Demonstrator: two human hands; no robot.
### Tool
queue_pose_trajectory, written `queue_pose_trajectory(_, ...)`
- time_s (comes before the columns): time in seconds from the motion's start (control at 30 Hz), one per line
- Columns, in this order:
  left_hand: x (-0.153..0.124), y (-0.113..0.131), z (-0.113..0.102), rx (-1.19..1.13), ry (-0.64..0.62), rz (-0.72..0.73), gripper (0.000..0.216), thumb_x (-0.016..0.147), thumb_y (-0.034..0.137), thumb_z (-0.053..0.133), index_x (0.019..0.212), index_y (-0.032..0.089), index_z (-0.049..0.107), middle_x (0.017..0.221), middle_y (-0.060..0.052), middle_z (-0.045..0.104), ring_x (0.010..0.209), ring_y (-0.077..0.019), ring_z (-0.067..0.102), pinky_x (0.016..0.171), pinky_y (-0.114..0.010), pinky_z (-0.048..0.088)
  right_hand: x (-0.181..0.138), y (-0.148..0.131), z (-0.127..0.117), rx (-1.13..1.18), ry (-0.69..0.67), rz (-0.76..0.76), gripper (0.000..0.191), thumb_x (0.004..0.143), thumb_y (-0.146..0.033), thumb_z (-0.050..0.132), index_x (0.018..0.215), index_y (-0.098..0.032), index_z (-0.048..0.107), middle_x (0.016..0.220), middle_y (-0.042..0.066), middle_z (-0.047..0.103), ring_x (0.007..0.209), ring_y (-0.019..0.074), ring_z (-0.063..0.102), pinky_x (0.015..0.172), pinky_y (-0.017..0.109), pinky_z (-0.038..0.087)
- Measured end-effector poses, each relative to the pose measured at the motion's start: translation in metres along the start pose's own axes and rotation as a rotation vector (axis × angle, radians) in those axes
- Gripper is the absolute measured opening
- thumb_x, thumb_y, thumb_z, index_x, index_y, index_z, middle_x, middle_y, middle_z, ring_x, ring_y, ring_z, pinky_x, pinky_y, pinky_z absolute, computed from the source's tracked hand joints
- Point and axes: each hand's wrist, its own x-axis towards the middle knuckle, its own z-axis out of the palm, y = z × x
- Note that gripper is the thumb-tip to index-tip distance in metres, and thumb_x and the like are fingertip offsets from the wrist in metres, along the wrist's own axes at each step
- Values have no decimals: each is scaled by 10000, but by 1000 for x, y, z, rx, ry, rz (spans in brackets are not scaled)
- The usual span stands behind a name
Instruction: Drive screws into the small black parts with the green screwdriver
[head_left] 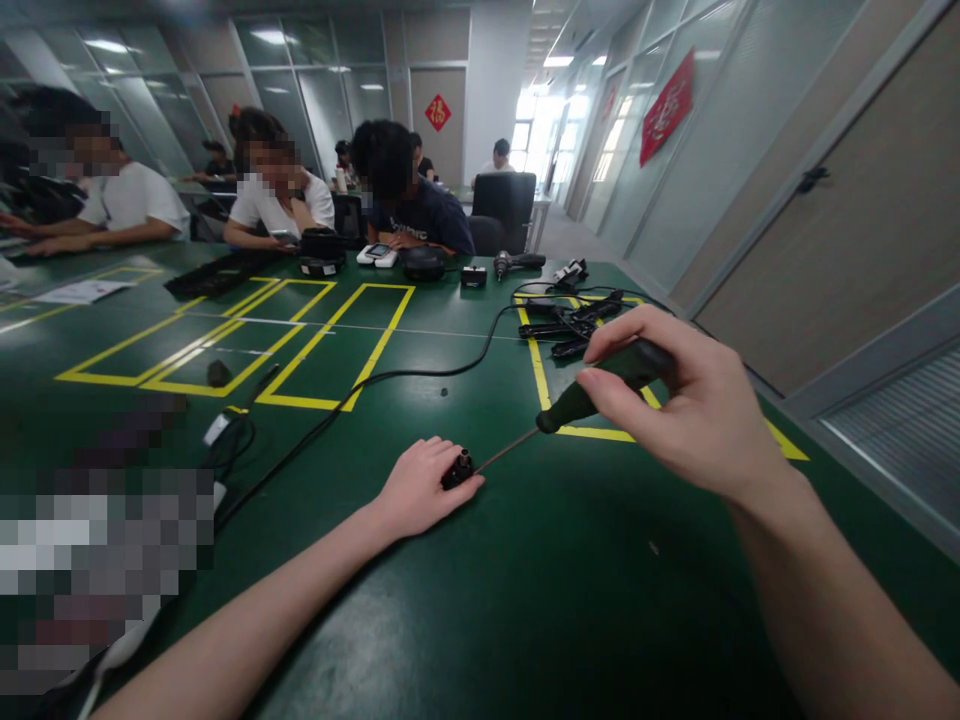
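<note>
My left hand [421, 487] rests on the green table [480, 610] with its fingers closed round a small black part [459, 468], whose exact kind I cannot make out. In my right hand [686, 410] is a screwdriver [576, 402] with a dark green handle, held slanting down to the left. Its thin metal shaft reaches to the black part, and the tip meets it beside my left thumb. Whether the tip sits in a screw is too small to tell. My fingers partly cover both the handle and the part.
Yellow tape rectangles [379, 345] mark the table. A black cable [420, 373] runs across it. Black parts [566, 325] lie beyond my right hand, with a power drill [517, 262] farther back. A small cable bundle [232, 430] lies at left. Several people [416, 200] sit across the table.
</note>
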Motion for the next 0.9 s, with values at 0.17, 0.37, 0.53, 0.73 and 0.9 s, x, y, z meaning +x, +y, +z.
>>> queue_pose_trajectory(0.17,0,0,-1,-4,-5,-6,334,1032,503,620,891,204,670,863,-38,717,827,-226,639,766,-363,455,0,-1,-1,13,-35,-12,163,789,-165,641,929,-238,603,783,-4,650,591,148,582,563,299,461)
queue_pose_trajectory(0.37,0,2,-3,3,-11,-6,321,1028,493,627,896,204,671,878,-42,722,841,-229,646,770,-362,455,0,0,1,-56,1,-32,135,868,-295,710,838,-239,590,690,-23,589,547,131,516,520,290,390)
queue_pose_trajectory(0.53,1,3,-2,16,-10,-6,329,1028,499,628,890,204,671,863,-45,721,834,-231,642,770,-365,455,0,-1,0,-48,-16,-18,129,827,-256,734,837,-235,607,740,-13,627,598,141,552,545,292,410)
queue_pose_trajectory(0.73,1,4,-4,4,-14,-4,316,1026,491,629,896,206,668,864,-43,723,838,-233,646,765,-364,453,1,-3,-3,-52,-15,-91,199,868,-353,715,754,-237,601,657,-15,576,565,134,491,527,299,373)
queue_pose_trajectory(0.9,1,4,-4,8,-1,5,341,1031,515,603,886,211,656,861,-42,724,832,-229,640,763,-363,458,2,-3,1,-55,59,-49,161,872,-308,739,772,-240,633,687,-13,597,580,130,502,526,288,385)
